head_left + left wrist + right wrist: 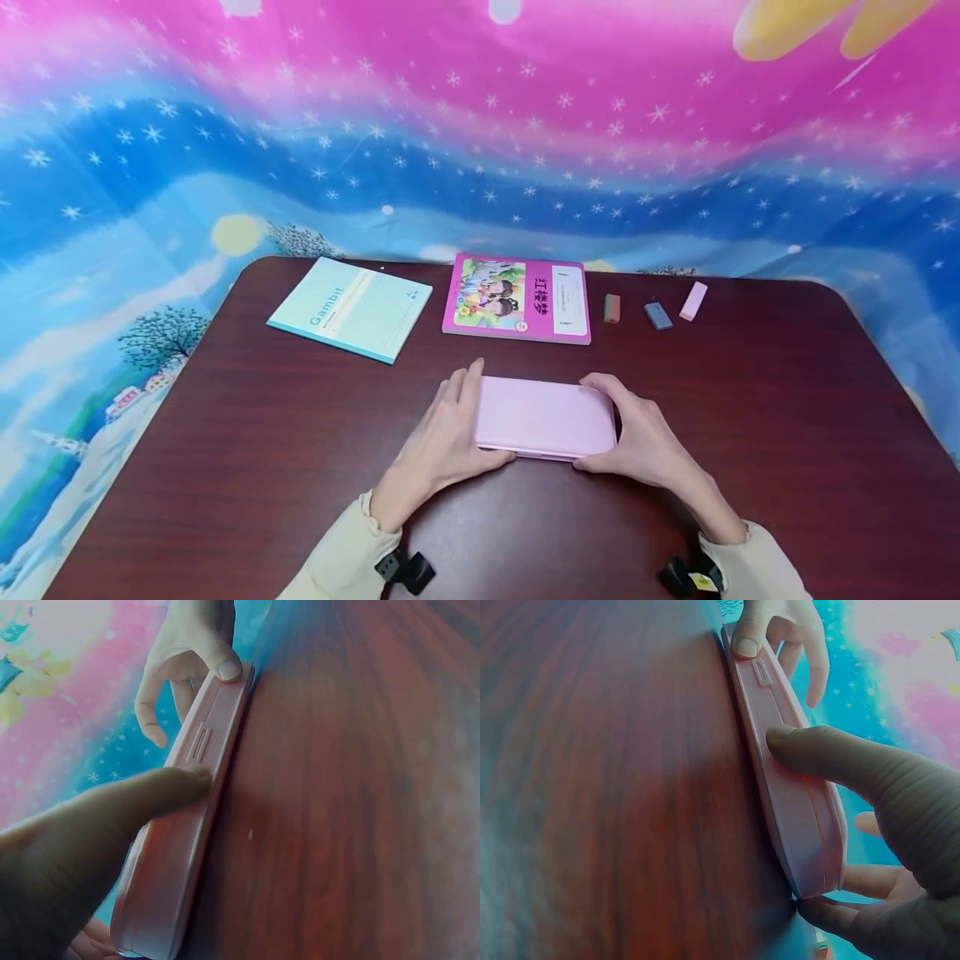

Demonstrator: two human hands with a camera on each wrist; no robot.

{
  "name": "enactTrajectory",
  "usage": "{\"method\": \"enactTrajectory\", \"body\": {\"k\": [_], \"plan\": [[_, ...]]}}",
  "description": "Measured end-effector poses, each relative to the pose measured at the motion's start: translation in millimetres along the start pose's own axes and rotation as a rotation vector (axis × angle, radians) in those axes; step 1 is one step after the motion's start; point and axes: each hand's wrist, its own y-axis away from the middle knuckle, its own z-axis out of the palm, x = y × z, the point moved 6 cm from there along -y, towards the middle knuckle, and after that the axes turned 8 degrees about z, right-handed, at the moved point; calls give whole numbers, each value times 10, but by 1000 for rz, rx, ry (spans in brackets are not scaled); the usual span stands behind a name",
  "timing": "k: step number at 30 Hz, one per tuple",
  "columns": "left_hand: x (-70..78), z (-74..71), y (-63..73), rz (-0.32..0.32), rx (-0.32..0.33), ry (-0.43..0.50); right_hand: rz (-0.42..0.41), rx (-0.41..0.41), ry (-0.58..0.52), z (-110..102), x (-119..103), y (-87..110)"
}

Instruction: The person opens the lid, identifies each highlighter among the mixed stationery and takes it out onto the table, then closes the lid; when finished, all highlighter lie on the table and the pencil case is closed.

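A pink pencil case (546, 415) with rounded corners lies closed on the dark wooden table, its latch side toward the person. At its left end the left hand (447, 427) grips it, thumb on the front side and fingers toward the back. The right hand (639, 425) holds the opposite end the same way. In the left wrist view, the left thumb (176, 786) presses the front side of the case (169, 855) near its latch. The right wrist view has the right thumb (810, 746) against that same side.
Behind the case lie a light-green notebook (351, 308) and a pink picture-covered book (517, 298). Farther right are a red-and-green eraser (612, 308), a blue-grey block (658, 316) and a pale pink block (693, 301). A patterned cloth (480, 125) hangs behind the table (750, 400).
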Motion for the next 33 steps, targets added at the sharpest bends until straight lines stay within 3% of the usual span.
{"method": "enactTrajectory", "body": {"k": [20,33], "plan": [[67,42,-3,31,0,-124,-1,10,-32,-12,30,14],[54,43,-33,61,48,-168,-2,51,4,-20,15,11]]}}
